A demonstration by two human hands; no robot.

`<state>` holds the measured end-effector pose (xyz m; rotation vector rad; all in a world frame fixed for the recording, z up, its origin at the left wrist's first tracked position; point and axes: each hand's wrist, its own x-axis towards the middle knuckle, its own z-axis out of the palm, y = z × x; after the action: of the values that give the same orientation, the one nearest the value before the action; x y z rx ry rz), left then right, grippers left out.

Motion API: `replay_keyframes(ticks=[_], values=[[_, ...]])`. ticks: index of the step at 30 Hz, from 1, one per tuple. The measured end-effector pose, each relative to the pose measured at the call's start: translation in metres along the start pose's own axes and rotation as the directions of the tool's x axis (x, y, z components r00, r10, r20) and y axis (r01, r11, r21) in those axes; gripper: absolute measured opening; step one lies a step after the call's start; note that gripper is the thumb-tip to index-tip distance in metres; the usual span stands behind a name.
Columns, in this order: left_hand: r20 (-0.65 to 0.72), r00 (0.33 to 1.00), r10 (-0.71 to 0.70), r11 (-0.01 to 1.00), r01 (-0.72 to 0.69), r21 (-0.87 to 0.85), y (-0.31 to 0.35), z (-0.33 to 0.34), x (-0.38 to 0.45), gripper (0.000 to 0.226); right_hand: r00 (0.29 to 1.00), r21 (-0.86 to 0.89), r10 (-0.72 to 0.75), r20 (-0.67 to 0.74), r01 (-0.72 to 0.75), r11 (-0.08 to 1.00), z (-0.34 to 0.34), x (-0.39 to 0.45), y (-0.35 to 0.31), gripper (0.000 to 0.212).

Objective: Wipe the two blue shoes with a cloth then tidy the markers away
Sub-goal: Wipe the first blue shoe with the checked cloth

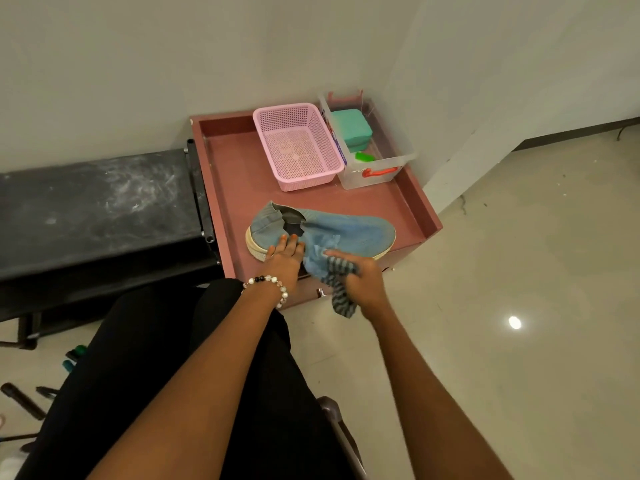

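I see a soft knit blue shoe [325, 233] with a cream ribbed sole lying on the reddish table [235, 174]. My left hand [285, 259] presses it with straight fingers; my right hand [363, 282] grips a striped cloth [332, 271] against its side.

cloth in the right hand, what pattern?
Grey and dark stripes; the cloth shows best in the head view, gripped by the right hand.

A single head-worn wide-angle view looks forward and steeply down from above the seated person's lap, close to both forearms, toward the reddish tray table [239, 188] standing far against the wall corner.
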<state>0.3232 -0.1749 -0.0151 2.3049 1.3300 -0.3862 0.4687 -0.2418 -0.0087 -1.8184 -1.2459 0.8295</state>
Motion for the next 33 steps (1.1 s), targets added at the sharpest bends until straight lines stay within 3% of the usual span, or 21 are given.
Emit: replay_keyframes(ticks=[1,3,5,7,8,9,10,11,13,16,20,25,27,30,33], values=[[0.002,1.0,0.016,1.0,-0.016,-0.022,-0.001,0.0,-0.001,0.072,0.994,0.138,0.108,0.007,-0.108,0.984,-0.019,0.001,-0.002,0.048],[-0.073,0.997,0.034,0.995,-0.04,-0.087,-0.001,-0.001,-0.004,0.066,0.952,0.316,0.283,-0.118,-0.234,0.92,-0.049,0.001,-0.004,0.041],[-0.301,0.953,-0.034,0.96,-0.053,-0.275,-0.002,-0.006,-0.011,0.055,0.889,0.316,0.32,-0.327,-0.216,0.924,-0.068,0.004,-0.001,0.031],[-0.559,0.814,-0.157,0.9,-0.115,-0.421,-0.004,-0.015,-0.02,0.048,0.85,0.153,0.237,-0.47,-0.186,0.971,-0.074,0.012,0.004,0.032],[-0.652,0.729,-0.207,0.89,-0.136,-0.435,-0.006,-0.018,-0.023,0.046,0.868,0.028,0.148,-0.475,-0.154,0.988,-0.07,0.017,0.009,0.033],[-0.702,0.668,-0.247,0.894,-0.122,-0.431,-0.01,-0.019,-0.024,0.048,0.904,-0.113,0.045,-0.425,-0.102,0.988,-0.063,0.02,0.012,0.033],[-0.707,0.649,-0.28,0.902,-0.073,-0.425,-0.015,-0.02,-0.023,0.051,0.938,-0.251,-0.05,-0.344,-0.04,0.967,-0.052,0.021,0.017,0.032],[-0.68,0.669,-0.3,0.914,-0.001,-0.405,-0.022,-0.021,-0.021,0.056,0.96,-0.389,-0.115,-0.255,0.007,0.921,-0.039,0.02,0.023,0.033],[-0.556,0.781,-0.283,0.941,0.114,-0.32,-0.038,-0.02,-0.012,0.066,0.978,-0.604,-0.167,-0.124,0.06,0.795,-0.015,0.018,0.039,0.042],[-0.314,0.923,-0.224,0.95,0.135,-0.282,-0.053,-0.017,-0.003,0.078,0.989,-0.696,-0.107,-0.105,0.004,0.718,0.011,0.016,0.042,0.051],[-0.305,0.916,-0.261,0.954,0.197,-0.227,-0.059,-0.013,0.008,0.076,0.992,-0.685,-0.06,-0.115,-0.035,0.728,0.05,0.016,0.021,0.045],[-0.253,0.91,-0.329,0.921,0.25,-0.301,-0.059,-0.015,0.011,0.068,0.998,-0.492,-0.009,-0.057,-0.02,0.87,0.097,0.014,-0.027,0.045],[-0.248,0.91,-0.331,0.918,0.251,-0.306,-0.058,-0.016,0.008,0.069,0.997,-0.401,-0.072,-0.012,0.062,0.914,0.088,0.014,-0.032,0.055],[-0.24,0.922,-0.304,0.933,0.238,-0.268,-0.054,-0.017,0.004,0.074,0.929,-0.372,-0.315,0.194,0.367,0.853,0.046,0.014,-0.001,0.064],[-0.275,0.925,-0.263,0.96,0.221,-0.172,-0.047,-0.012,0.002,0.071,0.916,-0.473,-0.327,0.233,0.4,0.785,-0.009,0.018,0.031,0.073]])
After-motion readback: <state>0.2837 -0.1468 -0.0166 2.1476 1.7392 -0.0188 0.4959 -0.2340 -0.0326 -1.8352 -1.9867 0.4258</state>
